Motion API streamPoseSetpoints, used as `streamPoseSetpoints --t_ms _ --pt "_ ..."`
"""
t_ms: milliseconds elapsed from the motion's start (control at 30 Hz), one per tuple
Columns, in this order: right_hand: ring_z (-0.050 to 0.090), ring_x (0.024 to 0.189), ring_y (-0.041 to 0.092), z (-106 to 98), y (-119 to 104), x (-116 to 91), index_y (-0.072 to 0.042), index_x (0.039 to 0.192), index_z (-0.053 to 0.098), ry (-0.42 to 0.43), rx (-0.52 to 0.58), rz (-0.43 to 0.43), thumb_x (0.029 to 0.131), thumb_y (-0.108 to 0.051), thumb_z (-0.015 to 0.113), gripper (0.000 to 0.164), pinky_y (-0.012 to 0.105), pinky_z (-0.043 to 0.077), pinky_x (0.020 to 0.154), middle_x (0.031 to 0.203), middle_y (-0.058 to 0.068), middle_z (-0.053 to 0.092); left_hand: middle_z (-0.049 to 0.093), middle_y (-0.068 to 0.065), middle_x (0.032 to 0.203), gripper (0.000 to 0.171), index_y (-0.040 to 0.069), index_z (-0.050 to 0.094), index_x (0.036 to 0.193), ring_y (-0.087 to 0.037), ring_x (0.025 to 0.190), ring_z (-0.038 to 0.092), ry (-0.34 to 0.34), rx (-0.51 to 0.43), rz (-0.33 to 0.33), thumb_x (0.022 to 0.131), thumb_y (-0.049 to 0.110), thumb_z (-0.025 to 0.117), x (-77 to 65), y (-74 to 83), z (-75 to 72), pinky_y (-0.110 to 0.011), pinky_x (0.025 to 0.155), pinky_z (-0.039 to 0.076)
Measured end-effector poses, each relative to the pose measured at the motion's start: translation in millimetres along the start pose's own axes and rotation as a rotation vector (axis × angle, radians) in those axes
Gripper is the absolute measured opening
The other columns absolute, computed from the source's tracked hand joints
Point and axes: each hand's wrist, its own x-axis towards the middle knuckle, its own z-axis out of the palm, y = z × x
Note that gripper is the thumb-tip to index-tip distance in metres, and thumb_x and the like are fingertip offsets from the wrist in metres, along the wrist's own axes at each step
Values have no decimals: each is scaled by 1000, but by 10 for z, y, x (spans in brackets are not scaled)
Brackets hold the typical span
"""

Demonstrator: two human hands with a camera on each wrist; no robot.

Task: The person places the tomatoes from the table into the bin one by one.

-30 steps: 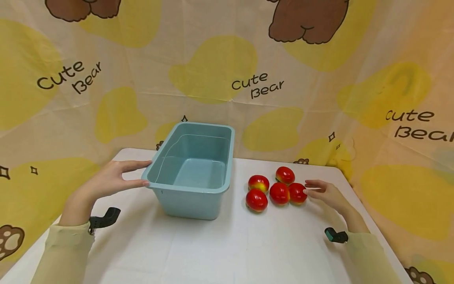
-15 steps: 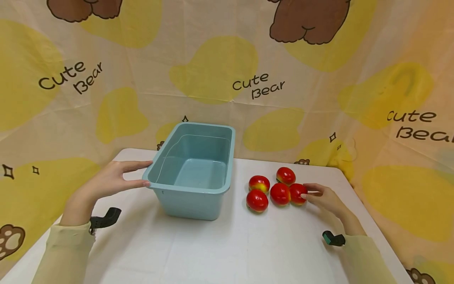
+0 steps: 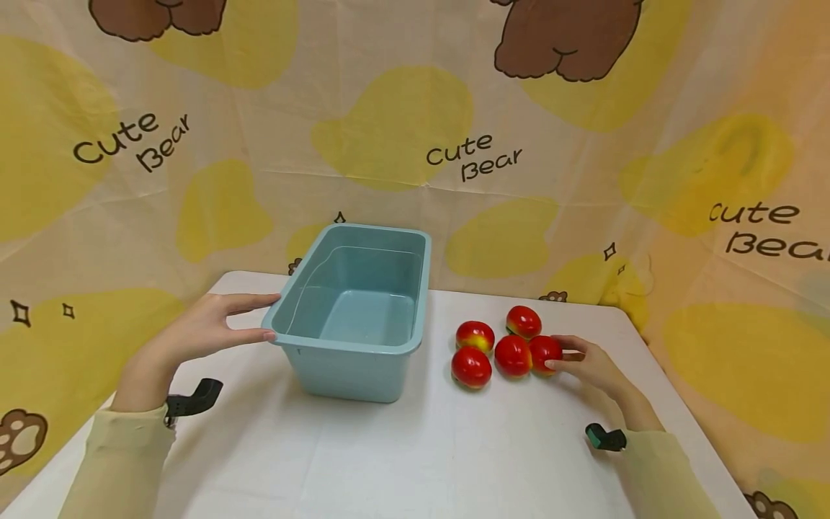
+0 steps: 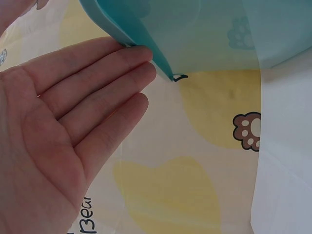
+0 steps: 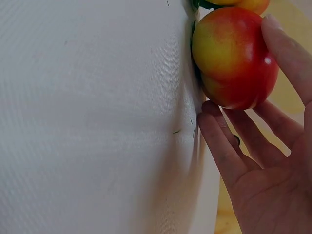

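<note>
My right hand [image 3: 593, 367] has its thumb and fingers on either side of a glossy red-and-yellow apple [image 3: 545, 354], the rightmost of a small group. In the right wrist view the thumb tip lies on the apple [image 5: 236, 58] and the fingertips reach behind its lower side, close to the white cloth. Several more apples [image 3: 470, 367] lie to the left of it. At the near left corner of a light blue plastic bin [image 3: 350, 347], my left hand [image 3: 201, 328] touches the rim with straight fingers, seen palm-on in the left wrist view. No fruit shows inside the bin.
Everything stands on a white table [image 3: 415, 461]. A patterned yellow-and-beige cloth [image 3: 382, 122] hangs right behind it and along both sides. The bin stands near the table's back edge, left of the apples.
My right hand has moved a little to the left, bringing thumb and fingers around the rightmost apple. My left hand and the bin have stayed in place.
</note>
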Motion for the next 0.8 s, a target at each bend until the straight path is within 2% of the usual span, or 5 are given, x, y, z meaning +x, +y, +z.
streamPoseSetpoints --t_ms 400,800 --pt "52 119 36 13 37 9 -11 140 44 -6 14 4 84 -42 69 69 46 51 94 141 16 47 59 -3 133 62 25 55 135 -26 125 51 -1 -1 1 80 50 70 8 -9 14 -49 98 43" --pt "54 116 36 -60 -25 -71 -10 139 45 33 -28 0 85 -43 69 68 47 51 93 139 18 49 60 -3 131 62 24 56 134 -26 125 51 20 14 22 80 49 71 5 -35 15 -48 97 43"
